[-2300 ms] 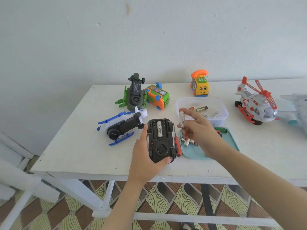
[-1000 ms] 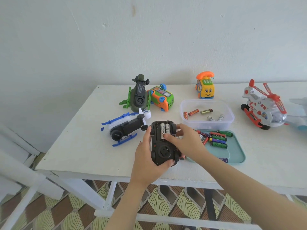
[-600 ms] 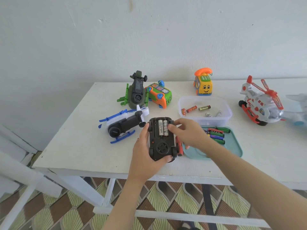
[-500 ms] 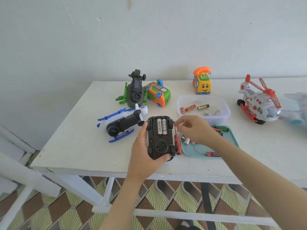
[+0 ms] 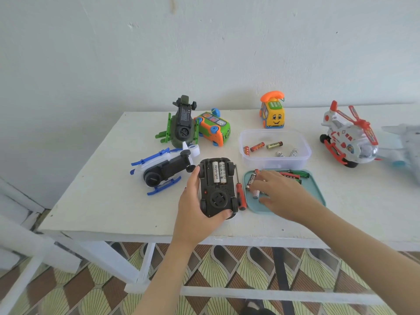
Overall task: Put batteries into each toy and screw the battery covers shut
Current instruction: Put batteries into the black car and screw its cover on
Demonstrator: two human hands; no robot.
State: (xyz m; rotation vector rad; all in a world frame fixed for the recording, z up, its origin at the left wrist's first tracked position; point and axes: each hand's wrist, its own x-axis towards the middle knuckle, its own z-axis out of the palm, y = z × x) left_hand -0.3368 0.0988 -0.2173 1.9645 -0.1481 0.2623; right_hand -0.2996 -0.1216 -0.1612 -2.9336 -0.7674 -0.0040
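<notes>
Gripping the upturned black plastic toy car (image 5: 217,189) by its sides, the left hand (image 5: 195,208) holds it at the white table's (image 5: 91,201) 6 o'clock edge. Two white cylindrical batteries (image 5: 218,172) sit in its open bay. At the car's 3 o'clock, the right hand (image 5: 281,194) rests loosely spread fingers on loose batteries (image 5: 251,180) in a rounded teal tray (image 5: 318,194). A red-handled screwdriver (image 5: 241,196) lies between.

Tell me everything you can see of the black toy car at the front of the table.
The car is black plastic, by its look, and lies upside down on the white table, wheels up. Its battery bay is open, with no cover on it; two white batteries sit in it side by side. A round part is set into the underside nearer the person. The left hand grips its left side and near end. A red-handled screwdriver lies along its right side.
</notes>
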